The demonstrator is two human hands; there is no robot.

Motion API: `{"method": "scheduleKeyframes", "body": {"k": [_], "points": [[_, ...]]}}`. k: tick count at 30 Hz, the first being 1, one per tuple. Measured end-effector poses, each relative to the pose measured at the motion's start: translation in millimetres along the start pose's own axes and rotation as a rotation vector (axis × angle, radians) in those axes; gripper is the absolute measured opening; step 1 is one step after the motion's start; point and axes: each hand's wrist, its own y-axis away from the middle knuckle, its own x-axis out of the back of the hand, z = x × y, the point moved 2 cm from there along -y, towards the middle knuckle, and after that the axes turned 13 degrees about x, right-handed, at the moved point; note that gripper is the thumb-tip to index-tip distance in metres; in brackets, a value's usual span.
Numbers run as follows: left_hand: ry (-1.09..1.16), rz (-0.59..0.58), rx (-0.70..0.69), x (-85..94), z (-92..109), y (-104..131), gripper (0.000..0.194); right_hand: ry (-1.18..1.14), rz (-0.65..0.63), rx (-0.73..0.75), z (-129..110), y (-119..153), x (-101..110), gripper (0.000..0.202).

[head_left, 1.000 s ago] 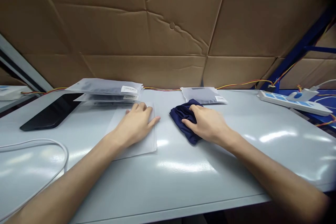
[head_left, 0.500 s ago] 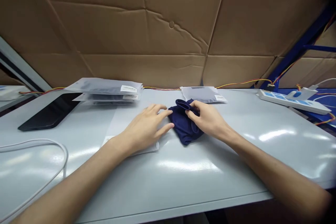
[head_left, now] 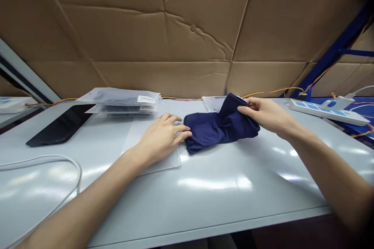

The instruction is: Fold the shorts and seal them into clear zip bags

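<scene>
A navy blue piece of folded cloth (head_left: 216, 130) lies partly spread on the table, its right end lifted. My right hand (head_left: 264, 114) pinches that raised end between thumb and fingers. At the cloth's left edge, my left hand (head_left: 165, 134) rests with fingers apart, the fingertips touching or very near the fabric. Beneath my left hand is a flat frosted plastic bag (head_left: 163, 165), mostly hidden by it. What kind of cloth item this is, I cannot make out.
Several frosted bags with white labels (head_left: 119, 97) are stacked at the back left, beside a black phone or tablet (head_left: 62, 126). Another bag (head_left: 209, 103) lies behind the cloth. A white cable (head_left: 77, 171) curves at left; a power strip (head_left: 327, 111) is at right. Cardboard (head_left: 146, 39) stands behind.
My right hand has moved right with its end of the cloth, which has opened from a compact bundle into a longer strip. My left hand has stayed nearly in place.
</scene>
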Motion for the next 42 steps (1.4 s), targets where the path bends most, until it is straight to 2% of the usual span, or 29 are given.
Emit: {"method": "scheduleKeyframes", "body": {"k": [3, 5, 7, 10, 12, 15, 19, 25, 30, 34, 38, 42], "points": [[-0.048, 0.035, 0.003, -0.4, 3, 0, 0.039, 0.317, -0.038, -0.020, 20, 10, 13, 0.029], [-0.068, 0.064, -0.020, -0.5, 9, 1, 0.041, 0.501, 0.010, -0.015, 29, 15, 15, 0.034], [-0.053, 0.080, -0.071, -0.6, 16, 3, 0.042, 0.573, 0.052, 0.037, 34, 17, 11, 0.037], [0.002, 0.060, -0.168, -1.3, 26, 7, 0.043, 0.544, 0.046, 0.221, 32, 12, -3, 0.032], [0.021, 0.027, -0.213, -2.2, 30, 10, 0.045, 0.510, -0.015, 0.348, 31, 5, -16, 0.028], [0.024, -0.012, -0.226, -3.7, 31, 11, 0.044, 0.455, -0.127, 0.428, 33, -3, -33, 0.025], [0.022, -0.005, -0.205, -4.7, 31, 10, 0.038, 0.387, -0.162, 0.419, 41, -1, -40, 0.027], [0.030, 0.023, -0.191, -6.0, 33, 8, 0.034, 0.314, -0.116, 0.325, 55, 5, -30, 0.029], [0.035, 0.021, -0.178, -5.3, 32, 8, 0.031, 0.337, -0.096, 0.286, 61, 4, -32, 0.031], [0.034, 0.014, -0.154, -4.3, 31, 9, 0.032, 0.355, -0.093, 0.292, 55, 5, -38, 0.030], [0.040, 0.024, -0.129, -1.8, 33, 11, 0.045, 0.375, -0.124, 0.322, 43, 9, -44, 0.031], [0.079, 0.054, -0.171, 0.2, 41, 13, 0.047, 0.371, -0.180, 0.394, 27, 13, -49, 0.033]]}}
